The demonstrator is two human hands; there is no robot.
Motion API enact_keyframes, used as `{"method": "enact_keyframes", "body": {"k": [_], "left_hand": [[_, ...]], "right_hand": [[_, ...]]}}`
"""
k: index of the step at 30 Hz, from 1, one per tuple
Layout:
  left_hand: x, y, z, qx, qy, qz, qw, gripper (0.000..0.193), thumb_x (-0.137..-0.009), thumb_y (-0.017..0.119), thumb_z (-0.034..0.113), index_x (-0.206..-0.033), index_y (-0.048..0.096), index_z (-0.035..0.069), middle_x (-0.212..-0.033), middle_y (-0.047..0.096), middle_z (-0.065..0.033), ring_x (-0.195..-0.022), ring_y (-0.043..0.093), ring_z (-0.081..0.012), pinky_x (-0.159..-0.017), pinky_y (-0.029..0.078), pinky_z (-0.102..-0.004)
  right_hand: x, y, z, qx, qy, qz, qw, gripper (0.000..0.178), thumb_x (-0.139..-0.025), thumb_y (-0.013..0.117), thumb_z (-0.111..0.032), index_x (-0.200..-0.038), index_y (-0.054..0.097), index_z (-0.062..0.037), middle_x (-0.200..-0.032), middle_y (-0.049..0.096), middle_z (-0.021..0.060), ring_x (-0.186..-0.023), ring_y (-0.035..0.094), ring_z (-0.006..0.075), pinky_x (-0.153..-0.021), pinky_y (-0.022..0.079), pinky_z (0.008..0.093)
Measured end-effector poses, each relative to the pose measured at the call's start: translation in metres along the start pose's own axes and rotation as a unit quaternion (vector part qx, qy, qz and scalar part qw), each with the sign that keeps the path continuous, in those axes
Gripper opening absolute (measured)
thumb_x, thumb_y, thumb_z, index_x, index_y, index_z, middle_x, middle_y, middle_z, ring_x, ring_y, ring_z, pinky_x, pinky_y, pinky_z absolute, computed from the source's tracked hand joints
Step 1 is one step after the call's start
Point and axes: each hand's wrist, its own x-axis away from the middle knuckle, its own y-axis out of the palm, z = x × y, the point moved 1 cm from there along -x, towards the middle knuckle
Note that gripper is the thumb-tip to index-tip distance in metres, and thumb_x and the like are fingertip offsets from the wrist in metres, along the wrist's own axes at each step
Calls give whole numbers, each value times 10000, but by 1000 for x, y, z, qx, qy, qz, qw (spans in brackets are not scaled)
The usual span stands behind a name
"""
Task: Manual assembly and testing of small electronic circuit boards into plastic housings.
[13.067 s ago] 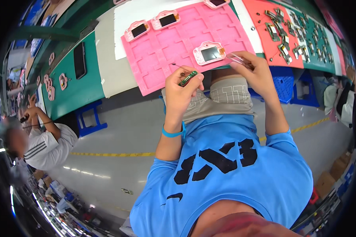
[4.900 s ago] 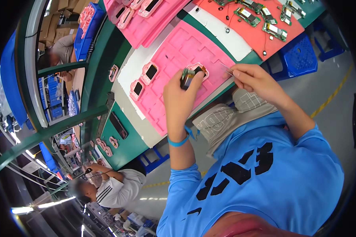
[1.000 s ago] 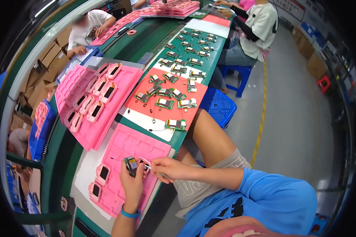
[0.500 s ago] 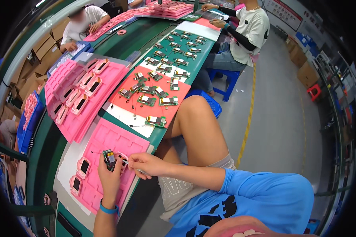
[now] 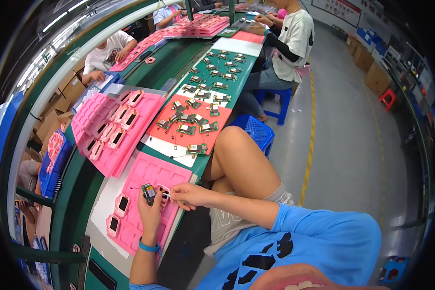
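Two bare hands work over the pink tray, close to its right-hand edge. The left hand pinches a circuit board between thumb and fingers, holding it above the tray; a thin dark wire pokes out from the board past the fingers. The right hand has its thumb and fingers pressed together on a slim tool, whose pale tip points leftward, in over the tray. Just beside the board, on the tray, sits a pink casing, partly covered by the hands; whether the tool touches it, I cannot tell.

For good handling, I would judge that the board wants a light hold at its edges, with no squeeze on the battery, and the loose wire kept clear of the tool's tip. The tool probably serves best held low and steady, with small finger movements rather than pushes from the arm. Scratching the casing's dark screen or straining the wire seems the main risk.

Two other casings lie in the tray's left part. Beyond the tray, a red sheet bears more boards.
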Motion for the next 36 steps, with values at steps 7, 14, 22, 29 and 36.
{"method": "enact_keyframes", "body": {"k": [7,14,22,29,36], "left_hand": [[5,3,1,16,-16,4,1000,223,-1052,679,78,-1246,586,19,-896,714,-80,-676,634,-111,-571,487,-202],[-5,0,1,26,-13,6,1000,224,-1054,696,105,-1242,610,18,-993,732,-86,-737,637,-109,-648,527,-216],[-1,1,-6,50,-37,10,998,299,-1034,706,89,-1290,582,-1,-1034,744,-111,-780,671,-126,-672,544,-216],[-1,-2,7,86,-38,15,995,258,-1003,740,82,-1218,623,3,-1013,749,-100,-811,699,-134,-698,588,-235],[-1,-3,0,85,5,22,996,265,-986,754,70,-1210,626,4,-1040,754,-100,-854,720,-143,-756,625,-258]], "right_hand": [[7,4,4,-20,9,6,1000,187,-1137,489,-184,-1022,602,-88,-628,594,20,-456,451,64,-423,335,219],[10,-10,-8,-83,84,16,993,165,-1070,534,-174,-1025,648,-64,-704,699,92,-507,594,138,-468,470,243],[6,2,-18,101,-27,205,973,193,-1089,554,-119,-1155,695,-6,-789,715,68,-571,596,101,-522,453,209],[5,14,-19,133,-114,169,970,181,-1080,552,-70,-1175,682,15,-952,771,93,-622,636,111,-553,489,205],[10,12,-10,86,-132,149,976,195,-1091,536,-62,-1219,629,53,-1153,771,143,-640,665,128,-573,516,209]]}}
